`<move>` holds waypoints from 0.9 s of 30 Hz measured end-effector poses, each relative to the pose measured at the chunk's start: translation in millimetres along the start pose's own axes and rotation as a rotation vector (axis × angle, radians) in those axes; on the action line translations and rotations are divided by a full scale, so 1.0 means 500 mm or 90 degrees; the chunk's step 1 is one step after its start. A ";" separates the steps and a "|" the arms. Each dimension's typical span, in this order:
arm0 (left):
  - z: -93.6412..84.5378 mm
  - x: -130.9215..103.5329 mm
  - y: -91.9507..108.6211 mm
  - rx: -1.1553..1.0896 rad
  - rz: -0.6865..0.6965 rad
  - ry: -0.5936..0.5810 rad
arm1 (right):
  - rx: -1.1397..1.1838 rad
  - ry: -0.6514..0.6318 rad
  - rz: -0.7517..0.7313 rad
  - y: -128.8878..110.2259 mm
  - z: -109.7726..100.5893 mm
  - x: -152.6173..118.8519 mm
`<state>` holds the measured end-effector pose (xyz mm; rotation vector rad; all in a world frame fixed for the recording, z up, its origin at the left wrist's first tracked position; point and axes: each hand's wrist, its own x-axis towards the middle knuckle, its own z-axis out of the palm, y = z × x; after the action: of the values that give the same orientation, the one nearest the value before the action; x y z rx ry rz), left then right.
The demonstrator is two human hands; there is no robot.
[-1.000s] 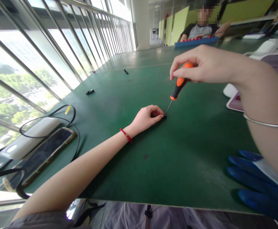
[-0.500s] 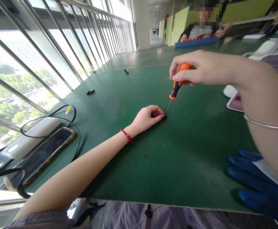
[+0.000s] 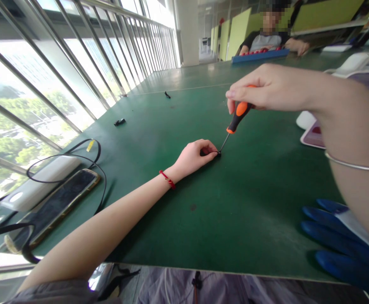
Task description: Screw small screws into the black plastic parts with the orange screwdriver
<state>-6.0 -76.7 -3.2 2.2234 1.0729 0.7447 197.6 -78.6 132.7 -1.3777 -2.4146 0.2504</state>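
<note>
1. Head camera, looking down on a green table (image 3: pixel 235 219): two bare hands work near its middle, well in from the near edge.
2. The left hand (image 3: pixel 192 158) rests low over the tabletop. Its thumb and forefinger pinch narrowly on a small black part (image 3: pixel 219 154), which is mostly covered by the fingertips. A red bracelet (image 3: pixel 167 179) circles the wrist.
3. The right hand (image 3: pixel 268 86) is raised above the table, its fingers wrapped around the handle of an orange and black screwdriver (image 3: pixel 241 110). The tool tilts, and its thin shaft slants down to the black part; the exact contact at the tip is too small to tell. A metal bangle (image 3: pixel 355 166) is on this arm.
4. Toward the table's left edge, beside a metal railing (image 3: pixel 108 50), lie a black clip-like piece (image 3: pixel 119 122) and, farther back, a smaller black piece (image 3: pixel 167 95).
5. At the near left corner are a phone (image 3: pixel 62 209) with a dark screen, a white device (image 3: pixel 41 181) just beside it, and a looped black cable (image 3: pixel 103 181) bearing a yellow tag (image 3: pixel 90 145); any print on that tag is too small to read.
6. At the near right corner lie blue-fingered gloves (image 3: pixel 336 236).
7. By the far edge, a person (image 3: pixel 268 40) sits behind a blue tray (image 3: pixel 260 59) holding red items.
</note>
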 end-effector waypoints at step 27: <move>-0.001 0.000 0.000 0.010 -0.002 -0.002 | 0.007 0.005 0.023 -0.009 -0.001 -0.005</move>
<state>-6.2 -76.4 -2.9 2.2352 1.0836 0.7331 195.3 -83.2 133.8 -1.4158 -2.3806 0.2677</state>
